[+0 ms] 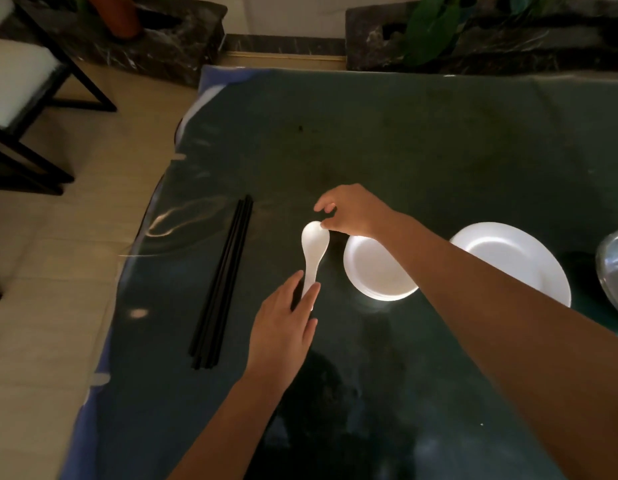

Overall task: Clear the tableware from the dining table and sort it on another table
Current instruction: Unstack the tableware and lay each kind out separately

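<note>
A white spoon (314, 249) lies on the dark glass table (404, 150), bowl end away from me. My left hand (283, 327) rests over its handle end, fingers touching it. My right hand (352, 211) reaches across from the right and pinches the rim of the spoon's bowl with thumb and finger. Whether one spoon or a stack lies there I cannot tell. Right of the spoon stands a stack of small white plates (376, 271). A larger white plate (515, 254) sits farther right, partly behind my right forearm. Several black chopsticks (224, 282) lie in a bundle to the left.
A metal bowl (616, 268) shows at the right edge. The table's left edge runs diagonally beside a beige floor. Black-framed chairs (30, 109) stand at far left. Dark stone planters (473, 39) with green leaves line the far side.
</note>
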Demonstrator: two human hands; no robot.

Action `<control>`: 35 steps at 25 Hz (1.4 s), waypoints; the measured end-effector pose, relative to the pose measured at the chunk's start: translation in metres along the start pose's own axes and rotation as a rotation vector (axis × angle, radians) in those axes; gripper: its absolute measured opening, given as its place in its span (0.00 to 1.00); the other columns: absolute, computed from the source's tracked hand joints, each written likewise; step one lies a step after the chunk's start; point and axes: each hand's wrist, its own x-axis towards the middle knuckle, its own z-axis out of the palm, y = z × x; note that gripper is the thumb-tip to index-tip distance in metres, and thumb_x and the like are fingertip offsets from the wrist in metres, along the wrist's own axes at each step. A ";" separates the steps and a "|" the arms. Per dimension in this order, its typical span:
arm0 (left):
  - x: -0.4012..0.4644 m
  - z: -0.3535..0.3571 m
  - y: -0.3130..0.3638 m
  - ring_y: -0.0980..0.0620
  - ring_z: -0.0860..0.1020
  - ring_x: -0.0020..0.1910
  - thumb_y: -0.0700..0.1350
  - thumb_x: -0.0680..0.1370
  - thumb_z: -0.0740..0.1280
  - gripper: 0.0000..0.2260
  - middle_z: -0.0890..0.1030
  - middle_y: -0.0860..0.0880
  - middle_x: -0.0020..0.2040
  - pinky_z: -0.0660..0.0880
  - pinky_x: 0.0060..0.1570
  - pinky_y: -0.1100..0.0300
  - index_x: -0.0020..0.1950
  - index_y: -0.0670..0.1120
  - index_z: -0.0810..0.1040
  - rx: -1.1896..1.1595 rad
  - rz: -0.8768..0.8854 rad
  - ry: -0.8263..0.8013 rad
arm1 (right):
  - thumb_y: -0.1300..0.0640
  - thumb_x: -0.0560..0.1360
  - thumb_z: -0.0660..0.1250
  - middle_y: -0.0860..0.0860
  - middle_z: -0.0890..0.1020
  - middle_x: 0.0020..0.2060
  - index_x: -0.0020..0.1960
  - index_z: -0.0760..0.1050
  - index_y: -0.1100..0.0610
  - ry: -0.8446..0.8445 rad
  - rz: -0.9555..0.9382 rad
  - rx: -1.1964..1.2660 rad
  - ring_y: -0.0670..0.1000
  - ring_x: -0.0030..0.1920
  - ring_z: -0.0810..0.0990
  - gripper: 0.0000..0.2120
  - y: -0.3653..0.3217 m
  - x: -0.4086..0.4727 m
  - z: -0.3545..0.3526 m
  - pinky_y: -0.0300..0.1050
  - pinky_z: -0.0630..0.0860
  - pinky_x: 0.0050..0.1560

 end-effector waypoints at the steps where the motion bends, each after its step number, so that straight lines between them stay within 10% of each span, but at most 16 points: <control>1: 0.001 0.001 0.000 0.44 0.79 0.54 0.40 0.69 0.74 0.22 0.76 0.41 0.62 0.80 0.48 0.49 0.62 0.44 0.76 -0.019 -0.001 0.003 | 0.58 0.73 0.68 0.53 0.81 0.56 0.60 0.76 0.55 -0.027 -0.001 -0.022 0.51 0.52 0.80 0.16 -0.001 0.004 0.002 0.40 0.73 0.50; 10: 0.010 0.006 -0.004 0.46 0.80 0.49 0.33 0.69 0.71 0.18 0.78 0.40 0.58 0.81 0.44 0.53 0.58 0.39 0.78 -0.155 -0.018 0.067 | 0.63 0.74 0.64 0.53 0.83 0.52 0.55 0.80 0.56 -0.025 -0.034 -0.059 0.47 0.40 0.75 0.12 -0.011 0.021 0.019 0.30 0.64 0.31; 19: 0.008 -0.001 -0.018 0.46 0.80 0.49 0.33 0.70 0.71 0.18 0.78 0.40 0.58 0.81 0.44 0.51 0.59 0.39 0.77 -0.118 -0.095 0.091 | 0.61 0.74 0.65 0.53 0.83 0.53 0.56 0.80 0.55 -0.009 -0.078 -0.069 0.46 0.41 0.75 0.12 -0.025 0.034 0.028 0.29 0.66 0.32; 28: -0.041 -0.034 -0.053 0.44 0.72 0.60 0.48 0.70 0.70 0.26 0.74 0.42 0.61 0.70 0.57 0.48 0.66 0.44 0.69 0.011 -0.531 0.282 | 0.56 0.74 0.67 0.55 0.78 0.61 0.65 0.72 0.54 0.137 -0.091 0.019 0.54 0.58 0.77 0.20 -0.051 0.060 0.030 0.42 0.71 0.57; 35: -0.064 -0.014 -0.063 0.53 0.47 0.74 0.41 0.80 0.55 0.25 0.54 0.46 0.76 0.46 0.73 0.54 0.73 0.46 0.47 -0.078 -0.540 0.067 | 0.52 0.79 0.58 0.49 0.58 0.76 0.73 0.58 0.47 -0.174 -0.436 -0.481 0.52 0.76 0.52 0.23 -0.087 0.078 0.070 0.54 0.59 0.71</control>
